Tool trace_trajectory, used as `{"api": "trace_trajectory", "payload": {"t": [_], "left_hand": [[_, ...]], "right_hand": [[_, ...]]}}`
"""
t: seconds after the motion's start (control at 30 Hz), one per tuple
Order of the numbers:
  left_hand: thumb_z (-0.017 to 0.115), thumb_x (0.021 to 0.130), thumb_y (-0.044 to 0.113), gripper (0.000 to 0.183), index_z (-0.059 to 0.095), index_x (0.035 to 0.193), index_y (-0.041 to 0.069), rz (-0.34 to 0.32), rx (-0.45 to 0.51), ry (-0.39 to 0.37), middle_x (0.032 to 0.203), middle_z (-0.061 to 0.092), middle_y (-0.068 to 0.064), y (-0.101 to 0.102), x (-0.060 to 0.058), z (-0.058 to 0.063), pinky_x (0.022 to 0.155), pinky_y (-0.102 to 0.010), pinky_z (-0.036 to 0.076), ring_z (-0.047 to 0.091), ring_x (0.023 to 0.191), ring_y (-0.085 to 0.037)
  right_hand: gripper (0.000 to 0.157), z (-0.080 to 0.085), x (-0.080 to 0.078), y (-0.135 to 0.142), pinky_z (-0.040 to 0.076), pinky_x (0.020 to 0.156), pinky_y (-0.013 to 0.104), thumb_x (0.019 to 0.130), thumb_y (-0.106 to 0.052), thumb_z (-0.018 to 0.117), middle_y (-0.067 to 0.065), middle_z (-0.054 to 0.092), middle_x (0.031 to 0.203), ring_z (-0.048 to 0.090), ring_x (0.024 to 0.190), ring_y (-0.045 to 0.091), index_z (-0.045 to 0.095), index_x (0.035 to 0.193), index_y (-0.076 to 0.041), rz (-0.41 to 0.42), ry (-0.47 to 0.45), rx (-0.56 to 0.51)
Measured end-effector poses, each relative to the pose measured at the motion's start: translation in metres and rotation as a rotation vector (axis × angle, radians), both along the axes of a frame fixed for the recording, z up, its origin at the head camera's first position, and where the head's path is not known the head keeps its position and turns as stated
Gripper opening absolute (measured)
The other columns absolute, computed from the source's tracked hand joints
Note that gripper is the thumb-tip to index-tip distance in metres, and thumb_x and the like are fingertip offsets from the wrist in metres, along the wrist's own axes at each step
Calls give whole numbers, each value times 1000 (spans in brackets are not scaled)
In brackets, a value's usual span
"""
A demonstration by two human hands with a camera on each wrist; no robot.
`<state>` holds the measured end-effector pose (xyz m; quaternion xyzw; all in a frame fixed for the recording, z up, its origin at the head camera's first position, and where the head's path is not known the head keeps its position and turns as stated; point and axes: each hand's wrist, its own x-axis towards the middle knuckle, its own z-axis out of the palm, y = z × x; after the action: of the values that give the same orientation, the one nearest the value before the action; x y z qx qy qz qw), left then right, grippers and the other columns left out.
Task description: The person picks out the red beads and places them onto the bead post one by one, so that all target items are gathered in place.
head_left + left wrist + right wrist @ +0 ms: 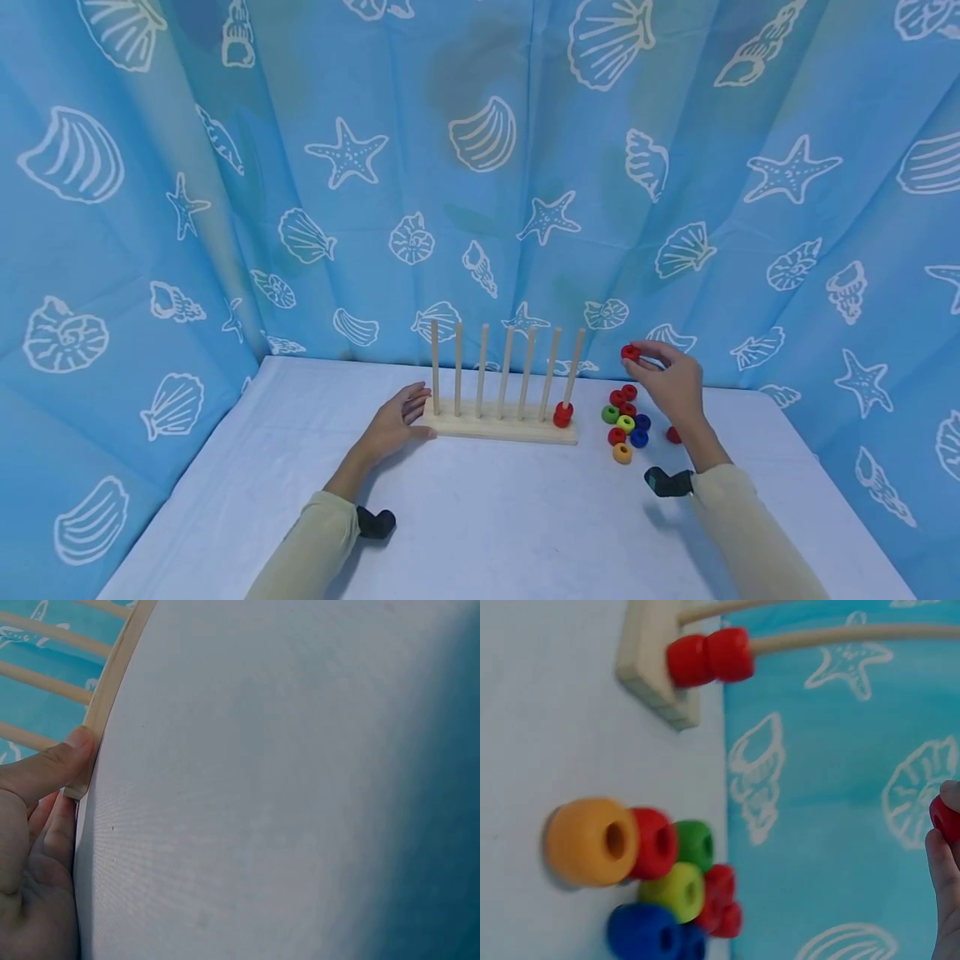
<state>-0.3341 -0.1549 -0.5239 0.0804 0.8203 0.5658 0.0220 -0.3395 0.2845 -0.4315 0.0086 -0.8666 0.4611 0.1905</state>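
A wooden peg stand (501, 427) with several upright pegs stands on the table; two red beads (562, 415) are stacked on its rightmost peg. At the stand's left end, my left hand (396, 423) grips the base, thumb (64, 761) on the front edge and the other fingers round the end. My right hand (675, 385) is raised to the right of the stand and pinches a red bead (630, 353) between thumb and fingertips. In the right wrist view that held bead (946, 819) shows at the right edge, its hole partly visible.
Loose beads lie in a cluster right of the stand: an orange bead (622, 453), a green bead (611, 414), a yellow-green bead (626, 425), blue beads (639, 438) and several red ones. Another red bead (674, 435) lies apart, under the right forearm. A shell-patterned blue curtain (450, 208) hangs behind.
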Motion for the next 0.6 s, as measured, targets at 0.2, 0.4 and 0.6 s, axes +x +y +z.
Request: {"api": "trace_trajectory", "payload": {"t": [0.2,0.4,0.6], "left_hand": [[83,72,-3,90,37,149,9,6,-7,-4,145,48,-10,0,0,0,107,-32,42,46,133,-27],[83,72,-3,90,37,149,8,3,10,-6,144,49,-10,0,0,0,106,-30,43,46,133,-27],[83,72,-2,90,37,149,9,7,-3,-14,144,49,-9,1,0,1,107,-31,42,46,133,-26]], "right_hand": [[45,20,4,-13,54,81,14,87,-34,74,8,63,122,65,109,26,65,125,-12,41,127,-30],[42,45,12,-30,54,80,14,87,-28,74,8,64,122,67,106,25,65,123,-8,103,211,-95],[38,75,29,-52,55,82,19,88,-14,73,15,63,121,68,105,24,64,122,0,198,255,-171]]}}
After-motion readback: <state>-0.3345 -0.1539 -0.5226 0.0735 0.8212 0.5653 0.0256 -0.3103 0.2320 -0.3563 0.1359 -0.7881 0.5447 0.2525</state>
